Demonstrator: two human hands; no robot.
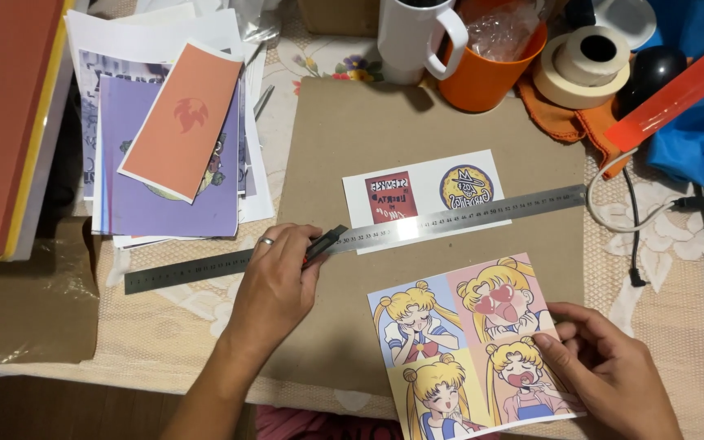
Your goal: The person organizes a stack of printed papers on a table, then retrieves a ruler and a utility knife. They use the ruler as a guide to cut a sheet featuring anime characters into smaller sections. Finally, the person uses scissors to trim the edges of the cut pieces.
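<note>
Head view: left hand [275, 285] gripping craft knife [323, 243] beside steel ruler [417, 226]; right hand [605, 367] pinches cartoon print [466, 342]. Square the print on the cardboard mat [352, 138] and keep fingertips off the cut line.

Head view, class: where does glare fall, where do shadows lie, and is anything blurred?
Head view: glare whitens the steel ruler near its middle; a soft shadow lies on the cardboard mat under the white mug; the left hand, right hand and cartoon print look sharp.
</note>
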